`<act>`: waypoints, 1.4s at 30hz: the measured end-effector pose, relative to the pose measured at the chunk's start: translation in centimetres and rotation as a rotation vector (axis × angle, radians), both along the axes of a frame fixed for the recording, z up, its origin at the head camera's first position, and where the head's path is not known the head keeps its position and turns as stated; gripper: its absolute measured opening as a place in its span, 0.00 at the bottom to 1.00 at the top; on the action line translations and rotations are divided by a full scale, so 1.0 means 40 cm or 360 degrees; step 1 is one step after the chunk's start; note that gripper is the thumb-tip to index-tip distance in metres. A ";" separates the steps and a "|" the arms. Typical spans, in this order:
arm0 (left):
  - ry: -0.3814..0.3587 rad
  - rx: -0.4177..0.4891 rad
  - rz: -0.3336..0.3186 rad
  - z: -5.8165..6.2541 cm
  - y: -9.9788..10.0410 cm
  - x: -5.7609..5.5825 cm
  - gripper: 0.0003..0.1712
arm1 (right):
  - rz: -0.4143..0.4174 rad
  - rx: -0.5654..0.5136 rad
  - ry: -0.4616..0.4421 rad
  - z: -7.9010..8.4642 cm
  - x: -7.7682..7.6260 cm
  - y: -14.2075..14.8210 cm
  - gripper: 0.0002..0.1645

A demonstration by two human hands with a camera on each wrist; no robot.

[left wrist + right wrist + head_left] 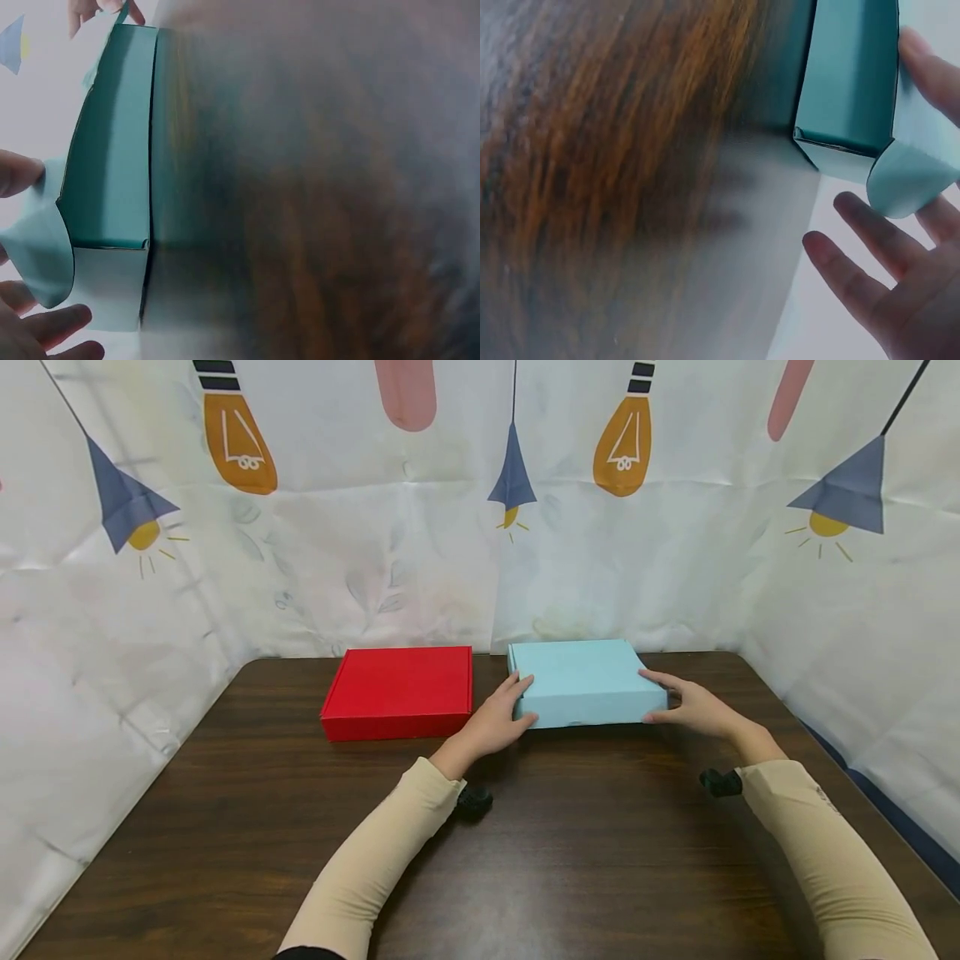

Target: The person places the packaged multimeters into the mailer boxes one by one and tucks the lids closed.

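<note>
A light blue cardboard box (581, 668) lies at the far side of the brown table. My left hand (495, 718) is at its near left corner, and my right hand (690, 702) is at the near right corner. The left wrist view shows a loose rounded corner flap (45, 259) between the thumb and fingers of the left hand. A similar flap (907, 180) sticks out at the right hand, whose thumb touches the box and whose lower two fingers stand off it. Left of this box lies a red cardboard box (401, 685), lid down.
The dark wood table (570, 843) stretches toward me. Behind and beside it hangs a white curtain (442, 543) printed with lamps and bulbs. Dark wrist mounts (474, 802) show beneath the beige sleeves (375, 860).
</note>
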State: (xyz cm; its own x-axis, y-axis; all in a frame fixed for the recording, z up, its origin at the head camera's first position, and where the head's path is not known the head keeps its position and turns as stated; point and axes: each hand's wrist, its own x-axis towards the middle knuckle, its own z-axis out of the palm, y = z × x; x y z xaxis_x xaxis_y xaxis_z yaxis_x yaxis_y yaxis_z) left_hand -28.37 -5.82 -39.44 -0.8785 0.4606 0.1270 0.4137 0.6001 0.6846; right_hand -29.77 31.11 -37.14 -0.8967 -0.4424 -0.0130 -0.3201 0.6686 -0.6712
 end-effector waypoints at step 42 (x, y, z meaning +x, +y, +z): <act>0.0170 -0.0669 -0.0062 0.008 0.039 -0.059 0.45 | 0.0161 0.0231 -0.0006 -0.005 -0.007 -0.020 0.61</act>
State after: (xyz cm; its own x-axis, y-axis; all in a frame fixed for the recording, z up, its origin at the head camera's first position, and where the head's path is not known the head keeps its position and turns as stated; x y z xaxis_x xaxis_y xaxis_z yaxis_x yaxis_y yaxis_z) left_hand -30.75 -4.27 -39.13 -0.8515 0.5243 0.0105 0.4968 0.8001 0.3361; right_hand -30.04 30.32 -37.35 -0.8475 -0.5236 -0.0868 -0.3883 0.7232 -0.5711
